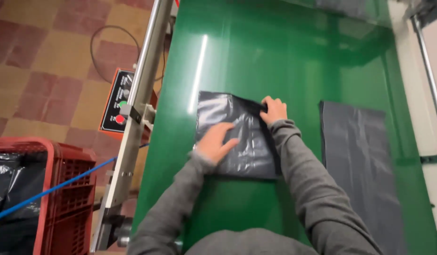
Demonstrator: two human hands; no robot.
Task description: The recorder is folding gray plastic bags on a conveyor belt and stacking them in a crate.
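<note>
A folded dark grey plastic bag (237, 123) lies flat on the green conveyor belt (294, 61) in front of me. My left hand (214, 142) presses flat on its near left part, fingers spread. My right hand (274, 110) pinches the bag's far right edge. Both arms wear grey sleeves. Another dark grey plastic bag (357, 156) lies stretched out lengthwise to the right of my right arm, untouched.
A metal side rail (133, 118) runs along the belt's left edge, with an orange control box with buttons (117, 101) beside it. A red plastic crate (62, 189) holding dark bags stands at lower left on the tiled floor. A blue cable (53, 189) crosses it.
</note>
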